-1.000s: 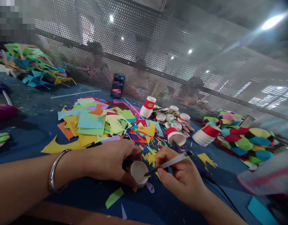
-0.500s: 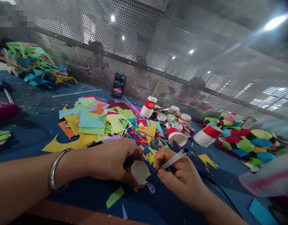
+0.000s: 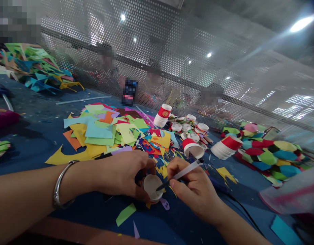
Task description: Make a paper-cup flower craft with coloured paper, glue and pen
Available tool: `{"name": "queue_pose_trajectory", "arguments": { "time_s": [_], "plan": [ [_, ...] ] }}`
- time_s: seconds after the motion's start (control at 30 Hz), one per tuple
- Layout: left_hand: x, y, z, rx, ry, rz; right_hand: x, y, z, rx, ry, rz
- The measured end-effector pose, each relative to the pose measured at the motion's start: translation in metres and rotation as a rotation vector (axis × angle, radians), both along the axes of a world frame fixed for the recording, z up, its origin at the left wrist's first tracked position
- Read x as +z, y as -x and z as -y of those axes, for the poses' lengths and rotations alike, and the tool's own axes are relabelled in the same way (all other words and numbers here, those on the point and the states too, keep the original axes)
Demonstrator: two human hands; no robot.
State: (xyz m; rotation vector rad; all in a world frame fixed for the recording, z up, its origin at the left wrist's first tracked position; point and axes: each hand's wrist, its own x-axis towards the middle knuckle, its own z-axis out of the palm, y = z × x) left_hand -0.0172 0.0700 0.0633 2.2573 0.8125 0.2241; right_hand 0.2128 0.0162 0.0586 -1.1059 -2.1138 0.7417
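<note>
My left hand (image 3: 131, 175), with a silver bangle at the wrist, is closed around a small paper cup (image 3: 152, 186) whose pale round end faces me. In my right hand (image 3: 191, 190) is a pen (image 3: 186, 171) with a dark tip and a clear barrel, gripped between thumb and fingers. The pen's tip lies over the cup's pale round face; I cannot tell whether it touches. Just below the cup is a purple paper scrap (image 3: 165, 204), and a green paper piece (image 3: 125, 214) lies nearer the table's front edge.
Coloured paper sheets (image 3: 99, 131) and scraps spread beyond my hands. Red and white paper cups (image 3: 227, 147) lie at the right, near a patchwork of coloured paper (image 3: 279, 154). A phone (image 3: 129, 92) stands by the perforated screen (image 3: 157, 44). A dark cable (image 3: 245, 211) runs at right.
My right hand has shifted slightly left, and the pen's tip has moved from the cup's right edge onto its pale face. The left hand and cup stay nearly still.
</note>
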Motion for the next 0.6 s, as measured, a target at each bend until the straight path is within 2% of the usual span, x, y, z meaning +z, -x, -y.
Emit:
{"name": "queue_pose_trajectory", "arguments": {
  "time_s": [0.3, 0.47, 0.6],
  "plan": [
    [-0.0027, -0.0011, -0.0020, -0.019, 0.002, 0.016, -0.0022, 0.0023, -0.0027, -0.040, -0.163, 0.134],
    [-0.0058, -0.0008, -0.0027, -0.037, -0.012, 0.041, -0.0021, 0.0023, -0.0020, -0.039, -0.305, 0.207],
    [-0.0027, -0.0008, -0.0038, -0.050, -0.028, 0.040, -0.0023, 0.0040, -0.0012, -0.021, -0.403, 0.257]
  ]
}}
